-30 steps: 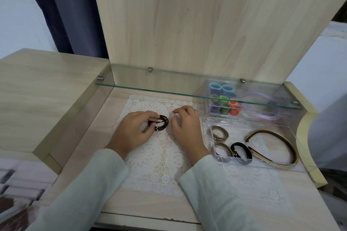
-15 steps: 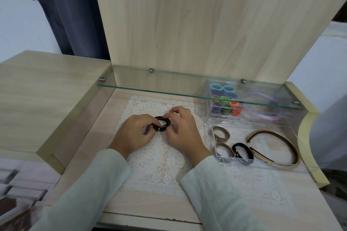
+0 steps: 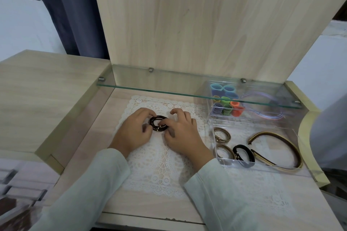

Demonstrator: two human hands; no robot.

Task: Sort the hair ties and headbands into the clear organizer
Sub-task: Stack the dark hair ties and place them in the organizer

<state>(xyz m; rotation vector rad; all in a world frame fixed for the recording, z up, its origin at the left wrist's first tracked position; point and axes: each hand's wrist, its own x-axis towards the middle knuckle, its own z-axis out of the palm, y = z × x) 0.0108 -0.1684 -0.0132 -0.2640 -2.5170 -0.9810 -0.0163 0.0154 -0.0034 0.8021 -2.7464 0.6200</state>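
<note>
A small stack of black hair ties (image 3: 157, 122) with gold beads lies on the white lace mat (image 3: 159, 165). My left hand (image 3: 133, 133) pinches the stack's left side and my right hand (image 3: 181, 134) pinches its right side. To the right stands the clear organizer (image 3: 221, 161). Its front section holds tan hair ties (image 3: 222, 134), a black hair tie (image 3: 243, 155) and a gold and black headband (image 3: 277, 150). The back section holds several coloured hair ties (image 3: 226, 104) and a lilac headband (image 3: 262, 105).
A glass shelf (image 3: 169, 84) spans the recess above the organizer's back section. A tall wooden panel (image 3: 206, 24) rises behind. A raised wooden desk surface (image 3: 47, 90) lies to the left, with a dark curtain (image 3: 69, 11) beyond it.
My right hand has moved left and closed its fingers on the black hair ties, which my left hand held alone a second ago. The ties barely shifted.
</note>
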